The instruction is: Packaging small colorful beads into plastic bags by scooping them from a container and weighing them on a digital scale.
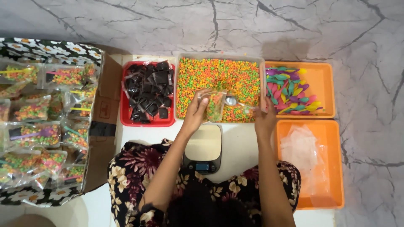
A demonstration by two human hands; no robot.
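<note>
Bag: a small clear bag [215, 105] is pinched upright in the left hand [194, 113], above the tub of coloured pellets [219, 75].
Spoon: a metal spoon [231, 101] is gripped in the right hand [264, 120], bowl pointing left, just right of the bag mouth.
Scale: a kitchen scale [204, 149] sits nearer, below both hands.

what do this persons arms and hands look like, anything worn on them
Both forearms are bare, with no sleeves reaching them. The left hand and right hand have no gloves; no rings, watch or bracelets can be made out. The only clothing in view is a dark garment printed with maroon and cream flowers.
</note>
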